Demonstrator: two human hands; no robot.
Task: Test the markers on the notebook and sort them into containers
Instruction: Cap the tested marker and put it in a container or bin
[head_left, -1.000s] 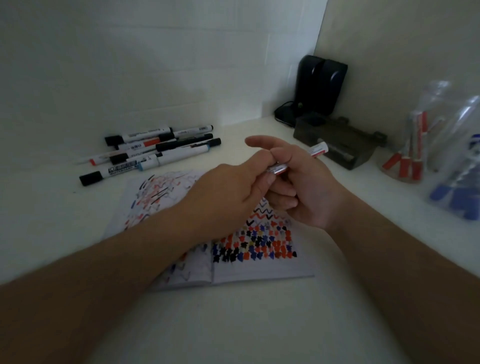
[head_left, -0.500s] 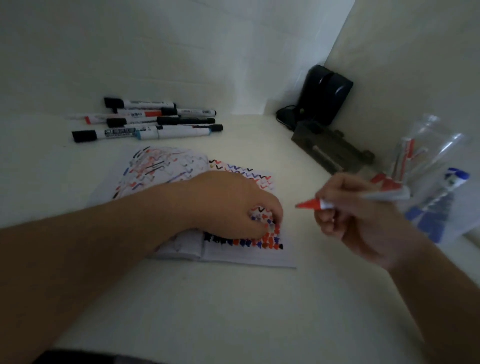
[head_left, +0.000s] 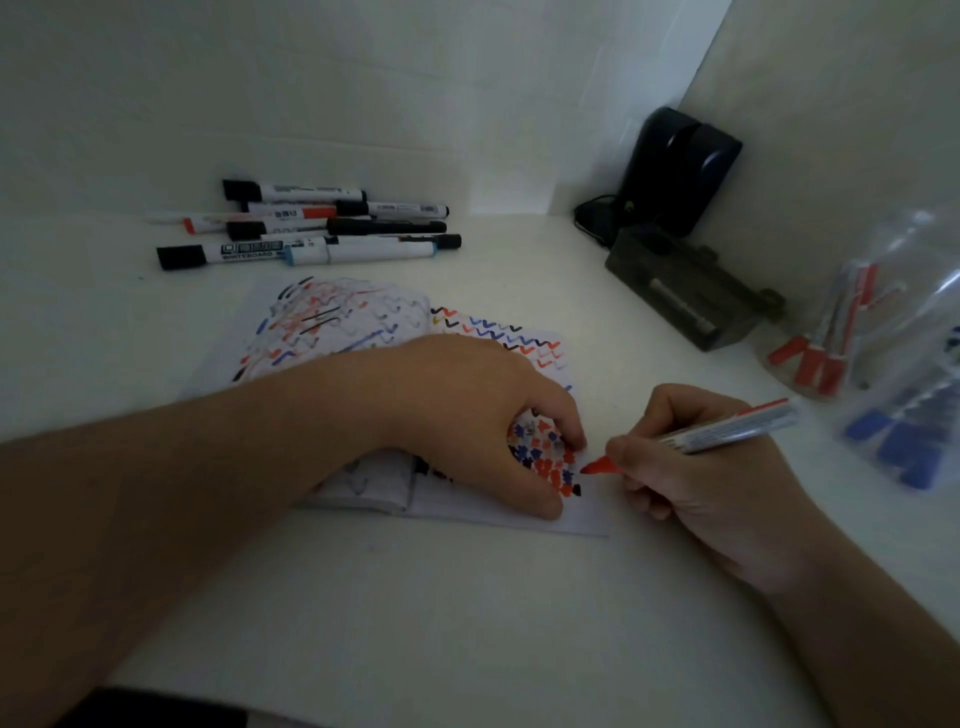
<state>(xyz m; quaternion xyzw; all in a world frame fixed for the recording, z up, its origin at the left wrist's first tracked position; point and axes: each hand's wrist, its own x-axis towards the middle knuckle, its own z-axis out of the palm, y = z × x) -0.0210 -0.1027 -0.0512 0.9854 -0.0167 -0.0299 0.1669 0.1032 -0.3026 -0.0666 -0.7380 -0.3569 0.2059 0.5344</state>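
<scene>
Right hand (head_left: 696, 483) pinches an uncapped red marker (head_left: 727, 431) in closed fingers, tip at the notebook (head_left: 587, 519) page's right edge; long axis runs lower-left to upper-right, tip pointing left. Left hand (head_left: 467, 415), fingers curled, pins the page. Beyond: sorted red-capped markers in a clear container (head_left: 826, 338); untested markers (head_left: 311, 228) wait on the counter (head_left: 467, 597). Judged midway.
</scene>
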